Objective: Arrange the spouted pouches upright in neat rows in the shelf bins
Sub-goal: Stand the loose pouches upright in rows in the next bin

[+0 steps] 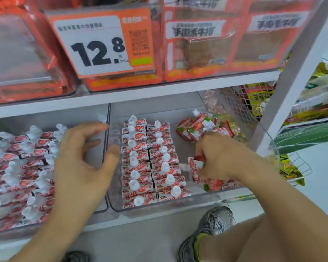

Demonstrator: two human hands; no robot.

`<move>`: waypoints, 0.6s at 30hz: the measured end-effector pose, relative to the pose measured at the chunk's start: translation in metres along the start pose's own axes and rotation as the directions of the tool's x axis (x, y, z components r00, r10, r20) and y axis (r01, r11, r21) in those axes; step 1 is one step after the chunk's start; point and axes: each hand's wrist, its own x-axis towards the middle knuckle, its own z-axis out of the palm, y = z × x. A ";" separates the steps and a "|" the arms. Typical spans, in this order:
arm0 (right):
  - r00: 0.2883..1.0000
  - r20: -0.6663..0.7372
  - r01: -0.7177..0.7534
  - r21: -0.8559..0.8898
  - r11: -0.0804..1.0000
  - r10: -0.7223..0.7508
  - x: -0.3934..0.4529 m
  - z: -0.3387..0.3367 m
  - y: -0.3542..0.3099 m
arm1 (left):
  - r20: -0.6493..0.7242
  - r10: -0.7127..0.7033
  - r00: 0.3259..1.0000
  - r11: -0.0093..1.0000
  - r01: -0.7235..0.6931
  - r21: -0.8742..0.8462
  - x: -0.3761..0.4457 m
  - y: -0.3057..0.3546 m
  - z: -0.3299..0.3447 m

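Fingers of the right hand curled tight around a pouch at middle right. Left hand hovered wide open, holding nothing.

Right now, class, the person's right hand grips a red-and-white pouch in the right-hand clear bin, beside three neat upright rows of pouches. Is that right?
Not quite. The right hand does grip a pouch in the right-hand clear bin, but the head view shows two neat upright rows beside it, not three. The remaining pouches lie in a loose pile at the back.
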 end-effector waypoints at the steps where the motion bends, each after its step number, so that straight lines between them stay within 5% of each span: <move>1: 1.000 -0.020 0.010 0.035 0.999 -0.009 -0.004 -0.004 0.003 | 0.035 0.055 0.998 0.998 -0.055 0.008 0.001 0.008 0.001; 6: 0.970 -0.234 0.023 0.373 0.928 0.070 -0.021 -0.018 0.023 | 0.416 0.026 0.909 0.999 -0.035 0.016 0.009 0.042 0.033; 10: 0.981 -0.193 0.171 0.801 0.573 -0.022 -0.017 -0.012 0.024 | 0.637 -0.032 0.770 0.991 0.107 -0.080 0.023 0.048 0.069; 13: 0.972 -0.195 0.233 0.877 0.420 -0.132 -0.010 -0.001 0.014 | 0.639 -0.028 0.768 0.991 0.106 -0.083 0.037 0.044 0.077; 15: 0.966 -0.188 0.249 0.860 0.445 -0.178 -0.003 0.002 0.014 | 0.664 -0.058 0.745 0.992 0.118 -0.046 0.046 0.040 0.076; 18: 0.943 -0.239 0.331 0.651 0.683 -0.229 0.009 -0.001 0.018 | 0.688 -0.046 0.724 0.996 0.087 -0.025 0.052 0.036 0.077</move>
